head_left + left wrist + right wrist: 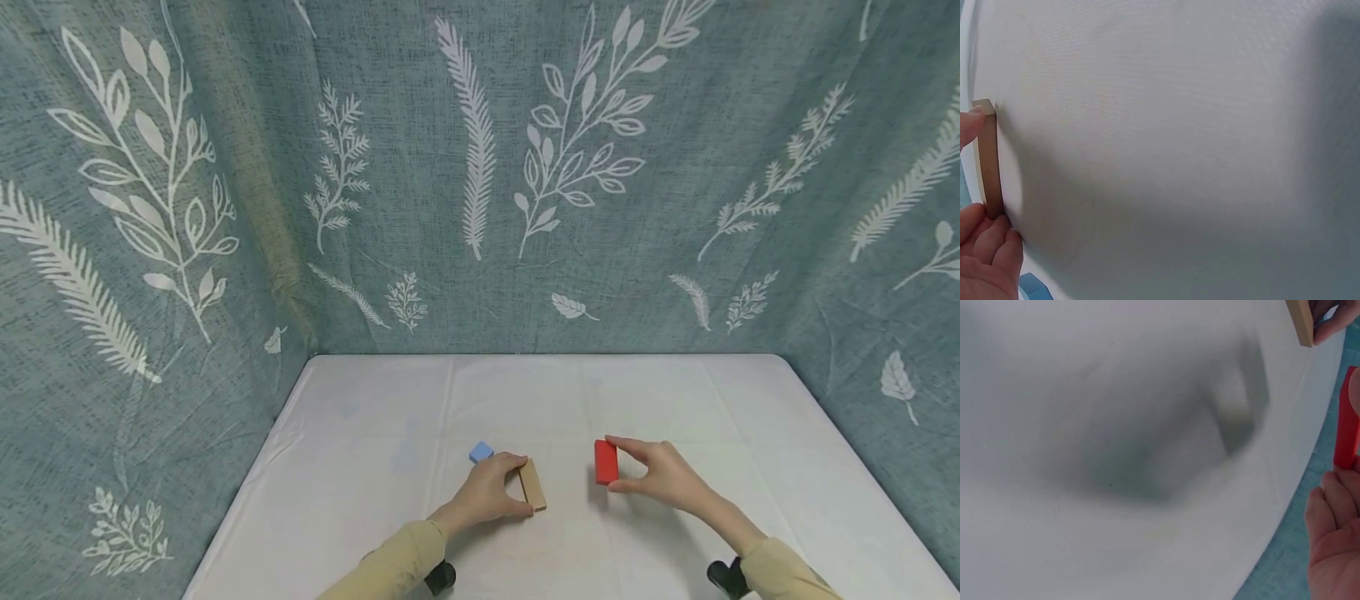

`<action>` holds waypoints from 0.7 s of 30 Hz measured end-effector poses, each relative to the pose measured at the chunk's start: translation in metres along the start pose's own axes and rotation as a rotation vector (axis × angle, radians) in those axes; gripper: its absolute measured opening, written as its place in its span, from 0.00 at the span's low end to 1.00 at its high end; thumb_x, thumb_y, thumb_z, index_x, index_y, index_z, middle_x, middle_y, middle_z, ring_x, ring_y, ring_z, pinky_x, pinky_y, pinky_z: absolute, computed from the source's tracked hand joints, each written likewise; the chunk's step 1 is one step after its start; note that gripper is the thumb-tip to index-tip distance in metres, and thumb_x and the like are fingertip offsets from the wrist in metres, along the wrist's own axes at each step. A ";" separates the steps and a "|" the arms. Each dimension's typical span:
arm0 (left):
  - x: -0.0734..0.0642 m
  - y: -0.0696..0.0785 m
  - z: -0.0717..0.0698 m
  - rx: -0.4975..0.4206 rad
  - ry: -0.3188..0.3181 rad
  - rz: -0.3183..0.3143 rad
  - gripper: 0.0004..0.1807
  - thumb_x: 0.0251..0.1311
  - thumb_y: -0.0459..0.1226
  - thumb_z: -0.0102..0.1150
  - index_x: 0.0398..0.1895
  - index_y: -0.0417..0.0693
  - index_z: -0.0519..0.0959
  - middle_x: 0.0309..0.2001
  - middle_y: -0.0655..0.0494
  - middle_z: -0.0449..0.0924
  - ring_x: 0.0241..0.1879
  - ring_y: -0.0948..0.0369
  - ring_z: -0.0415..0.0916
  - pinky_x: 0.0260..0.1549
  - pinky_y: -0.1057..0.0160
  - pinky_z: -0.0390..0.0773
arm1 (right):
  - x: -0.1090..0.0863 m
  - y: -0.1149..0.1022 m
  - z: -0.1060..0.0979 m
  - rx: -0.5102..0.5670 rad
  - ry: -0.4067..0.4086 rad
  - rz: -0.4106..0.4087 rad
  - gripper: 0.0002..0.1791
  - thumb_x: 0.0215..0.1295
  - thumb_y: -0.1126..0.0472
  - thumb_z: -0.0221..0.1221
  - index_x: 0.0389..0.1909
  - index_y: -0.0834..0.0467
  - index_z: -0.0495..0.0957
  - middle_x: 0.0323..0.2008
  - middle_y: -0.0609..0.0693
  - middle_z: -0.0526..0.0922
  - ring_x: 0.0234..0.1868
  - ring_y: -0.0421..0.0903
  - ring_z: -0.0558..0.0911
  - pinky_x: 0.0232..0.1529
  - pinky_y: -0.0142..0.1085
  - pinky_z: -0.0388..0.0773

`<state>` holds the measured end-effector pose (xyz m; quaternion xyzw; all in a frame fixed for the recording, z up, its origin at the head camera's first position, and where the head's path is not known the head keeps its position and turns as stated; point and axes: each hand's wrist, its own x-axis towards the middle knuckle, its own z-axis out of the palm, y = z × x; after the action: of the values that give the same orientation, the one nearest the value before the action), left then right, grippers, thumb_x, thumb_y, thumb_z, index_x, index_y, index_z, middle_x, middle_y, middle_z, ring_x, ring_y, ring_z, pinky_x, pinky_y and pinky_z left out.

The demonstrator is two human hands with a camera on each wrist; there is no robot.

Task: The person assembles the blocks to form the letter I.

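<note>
My left hand (486, 492) pinches a tan wooden block (532, 485) by its two ends, thumb at the near end and fingers at the far end. In the left wrist view this block (989, 164) looks long and narrow, close over the white cloth. To the right, my right hand (666, 477) pinches a red block (606, 462) by its ends, held above the table with its shadow below. The right wrist view has the red block (1346, 425) at the right edge. A small blue block (481, 452) lies just beyond the left hand.
A white cloth covers the table (660, 392). Behind it and along both sides hangs a green-blue curtain (420, 167) with white leaf prints. Dark wrist devices (441, 577) show below the sleeves.
</note>
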<state>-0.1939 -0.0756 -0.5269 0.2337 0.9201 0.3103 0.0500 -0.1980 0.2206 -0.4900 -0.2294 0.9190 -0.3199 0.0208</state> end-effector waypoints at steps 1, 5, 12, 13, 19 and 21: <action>0.000 0.000 0.000 0.002 0.001 0.001 0.39 0.39 0.46 0.76 0.57 0.38 0.75 0.53 0.47 0.79 0.54 0.52 0.76 0.58 0.58 0.75 | 0.000 -0.001 0.000 0.004 0.003 -0.002 0.39 0.45 0.51 0.73 0.58 0.64 0.74 0.55 0.62 0.79 0.56 0.61 0.78 0.51 0.52 0.79; 0.001 0.000 0.000 -0.004 -0.002 0.000 0.39 0.39 0.45 0.76 0.57 0.38 0.75 0.53 0.47 0.79 0.54 0.52 0.76 0.58 0.58 0.75 | -0.002 -0.006 0.000 0.018 0.005 -0.004 0.38 0.44 0.52 0.73 0.58 0.64 0.75 0.54 0.61 0.80 0.56 0.60 0.78 0.52 0.52 0.79; 0.001 0.001 -0.002 0.000 -0.002 0.002 0.39 0.39 0.45 0.76 0.56 0.37 0.75 0.53 0.47 0.79 0.54 0.51 0.76 0.57 0.58 0.76 | -0.006 -0.016 0.000 0.034 -0.013 -0.007 0.38 0.45 0.50 0.72 0.58 0.61 0.75 0.55 0.58 0.80 0.56 0.58 0.78 0.52 0.53 0.78; 0.001 0.001 -0.002 -0.003 -0.002 0.003 0.39 0.39 0.45 0.76 0.56 0.37 0.75 0.53 0.46 0.79 0.54 0.51 0.76 0.57 0.57 0.76 | -0.007 -0.017 0.000 0.033 -0.014 -0.011 0.38 0.45 0.50 0.72 0.58 0.61 0.75 0.55 0.58 0.80 0.56 0.58 0.78 0.52 0.53 0.78; 0.002 0.000 -0.001 0.010 0.005 0.013 0.38 0.39 0.45 0.76 0.56 0.37 0.75 0.53 0.47 0.80 0.54 0.51 0.76 0.57 0.58 0.75 | -0.011 -0.023 0.000 0.025 -0.014 -0.018 0.38 0.44 0.50 0.73 0.57 0.62 0.76 0.53 0.58 0.81 0.56 0.59 0.78 0.51 0.54 0.78; 0.002 0.000 -0.001 0.013 0.006 0.015 0.38 0.39 0.45 0.76 0.56 0.37 0.75 0.52 0.47 0.80 0.54 0.51 0.76 0.57 0.58 0.75 | -0.012 -0.024 0.001 0.019 -0.014 -0.014 0.37 0.43 0.50 0.73 0.57 0.61 0.76 0.53 0.58 0.81 0.56 0.59 0.78 0.51 0.54 0.78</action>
<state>-0.1956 -0.0751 -0.5261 0.2398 0.9205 0.3055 0.0432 -0.1775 0.2087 -0.4776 -0.2379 0.9141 -0.3272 0.0271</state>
